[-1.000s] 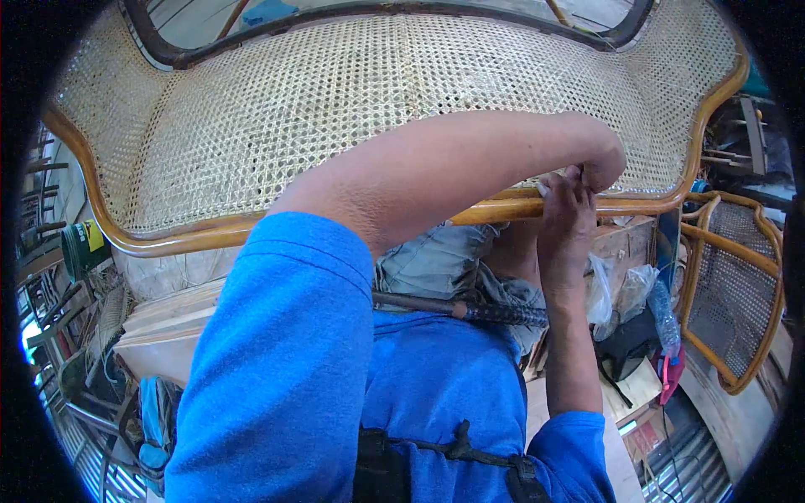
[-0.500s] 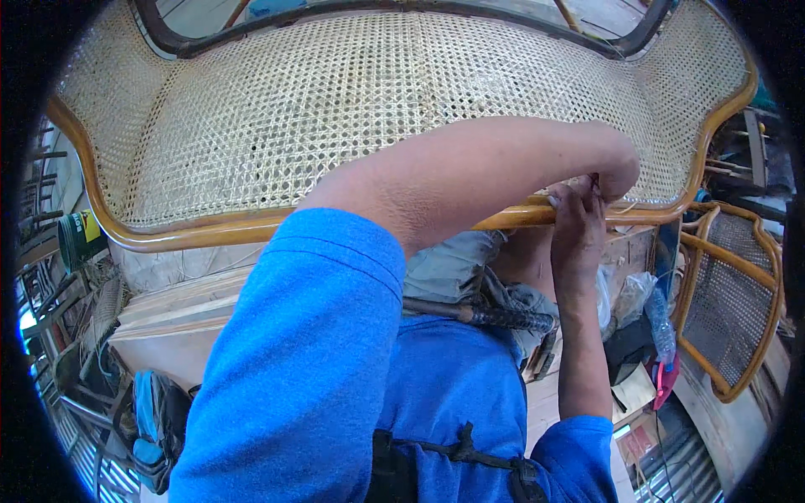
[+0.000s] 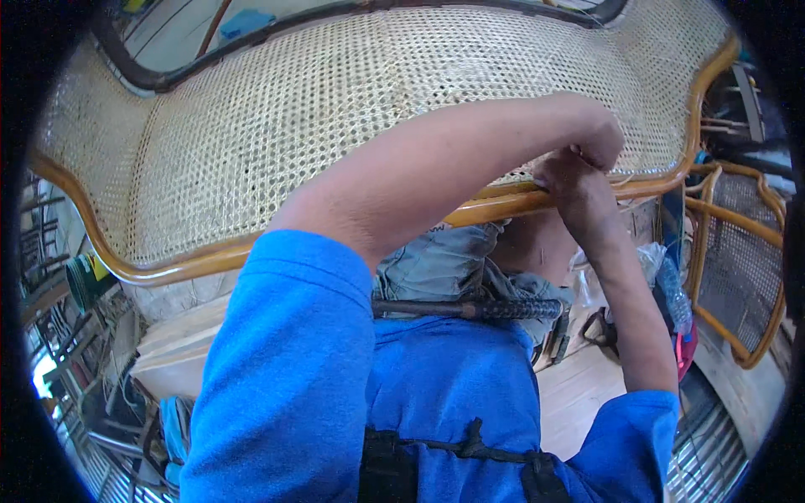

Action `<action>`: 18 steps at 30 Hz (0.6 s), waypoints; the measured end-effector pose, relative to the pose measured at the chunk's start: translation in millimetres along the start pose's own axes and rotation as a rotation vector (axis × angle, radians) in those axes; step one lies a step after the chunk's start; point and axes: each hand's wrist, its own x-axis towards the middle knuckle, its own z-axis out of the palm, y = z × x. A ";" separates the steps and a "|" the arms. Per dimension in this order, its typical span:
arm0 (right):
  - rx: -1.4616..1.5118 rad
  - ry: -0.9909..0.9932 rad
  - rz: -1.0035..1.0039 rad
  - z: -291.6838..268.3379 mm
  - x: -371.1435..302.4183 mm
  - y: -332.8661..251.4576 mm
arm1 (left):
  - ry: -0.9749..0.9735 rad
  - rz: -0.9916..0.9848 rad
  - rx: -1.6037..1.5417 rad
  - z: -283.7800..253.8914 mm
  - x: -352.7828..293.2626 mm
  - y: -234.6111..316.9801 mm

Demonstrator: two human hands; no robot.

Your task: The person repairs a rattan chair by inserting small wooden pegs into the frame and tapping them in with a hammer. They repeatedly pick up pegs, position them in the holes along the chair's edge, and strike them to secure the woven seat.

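Observation:
A long seat of woven cane [image 3: 277, 126], edged by a curved, glossy brown wooden rail [image 3: 193, 267], stretches across in front of me. My left arm reaches over it to the right. At the right part of the rail, my left hand [image 3: 601, 142] is bent down and curled just above my right hand, its fingertips mostly hidden. My right hand [image 3: 579, 180] is closed at the rail's inner edge, where the cane meets the wood. Both hands meet closely; whatever they grip is too small or covered to make out. A dark-handled tool [image 3: 511, 310] lies across my lap.
Right of me stands a wooden frame with cane mesh [image 3: 738, 260]. A clear plastic bottle [image 3: 673, 293] and plastic bags lie near my right forearm. Stacked boards [image 3: 180, 348] are at the left, with a dark green container [image 3: 88, 279] beyond. A dark frame [image 3: 159, 80] borders the seat's far side.
The view has shifted and tilted slightly. My right forearm has swung outward to the right, and its wrist has turned. Both hands remain together at the rail.

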 end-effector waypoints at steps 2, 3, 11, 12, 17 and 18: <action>0.003 0.124 0.061 3.0 -4.7 -0.4 | -0.030 -0.012 0.001 1.7 4.0 -6.2; -0.005 0.232 0.082 2.1 -6.3 -16.6 | -0.061 -0.068 -0.104 8.4 10.8 -17.7; 0.508 -0.329 0.225 50.3 -85.9 -106.3 | -0.104 -0.057 0.006 -0.5 -1.3 1.8; 0.531 -0.346 0.234 46.7 -88.7 -102.7 | -0.088 -0.025 -0.006 2.7 2.6 -4.0; 0.604 -0.392 0.173 1.7 -118.1 -70.7 | -0.016 0.123 -0.213 12.0 0.2 -17.8; 0.582 -0.442 0.207 -17.8 -122.8 -63.5 | -0.006 0.139 -0.256 12.8 -3.8 -19.2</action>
